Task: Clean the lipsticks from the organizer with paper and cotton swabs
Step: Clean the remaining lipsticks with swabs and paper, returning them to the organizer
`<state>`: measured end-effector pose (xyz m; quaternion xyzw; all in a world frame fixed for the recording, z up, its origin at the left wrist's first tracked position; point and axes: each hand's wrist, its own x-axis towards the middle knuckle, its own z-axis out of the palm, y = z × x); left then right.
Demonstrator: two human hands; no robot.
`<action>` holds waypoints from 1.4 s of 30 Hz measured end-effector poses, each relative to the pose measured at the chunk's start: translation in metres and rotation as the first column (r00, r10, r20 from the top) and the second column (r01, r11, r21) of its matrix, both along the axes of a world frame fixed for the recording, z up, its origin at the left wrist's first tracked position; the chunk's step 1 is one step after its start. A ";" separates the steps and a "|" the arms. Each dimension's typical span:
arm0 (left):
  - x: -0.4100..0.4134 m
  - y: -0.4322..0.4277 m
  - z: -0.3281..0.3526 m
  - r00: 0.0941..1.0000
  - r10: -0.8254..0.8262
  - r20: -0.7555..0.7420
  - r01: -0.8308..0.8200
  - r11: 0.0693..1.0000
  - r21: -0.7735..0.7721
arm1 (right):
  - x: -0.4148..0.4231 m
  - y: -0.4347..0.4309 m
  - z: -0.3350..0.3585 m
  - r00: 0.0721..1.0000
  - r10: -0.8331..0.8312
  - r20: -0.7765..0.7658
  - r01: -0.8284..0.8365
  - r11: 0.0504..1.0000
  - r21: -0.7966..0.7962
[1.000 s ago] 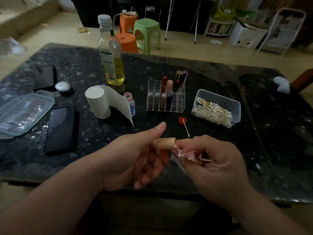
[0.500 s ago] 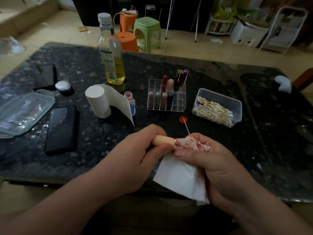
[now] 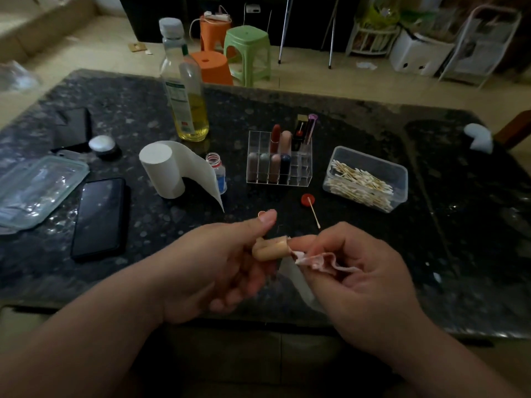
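My left hand (image 3: 218, 268) holds a beige lipstick tube (image 3: 271, 248) in its curled fingers, thumb raised above it. Against the tube's right end my right hand (image 3: 359, 277) pinches a crumpled piece of paper (image 3: 321, 261) with pink stains. Behind the hands stands the clear organizer (image 3: 301, 175) with several lipsticks in it. A box of cotton swabs (image 3: 365, 179) lies to its right. One loose swab (image 3: 313, 212) rests on a red cap (image 3: 307, 199). A paper roll (image 3: 162, 170) stands left of the organizer.
The dark stone table (image 3: 474, 254) also holds an oil bottle (image 3: 188, 90), a small open bottle (image 3: 217, 170), a phone (image 3: 99, 218), a clear plastic lid (image 3: 37, 191), a second dark phone (image 3: 71, 127) and a small round jar (image 3: 103, 145). Stools stand beyond the far edge.
My left thumb has lifted off the tube and points up. The paper, spread below my right hand before, is now bunched between its fingers at the tube's end.
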<state>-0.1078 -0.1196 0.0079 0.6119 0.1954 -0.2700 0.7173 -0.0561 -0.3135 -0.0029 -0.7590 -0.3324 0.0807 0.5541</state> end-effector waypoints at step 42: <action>0.006 -0.012 -0.007 0.988 0.154 0.007 -0.149 0.968 -0.203 | 0.007 0.008 -0.005 0.991 -0.047 0.127 0.055 0.996 -0.066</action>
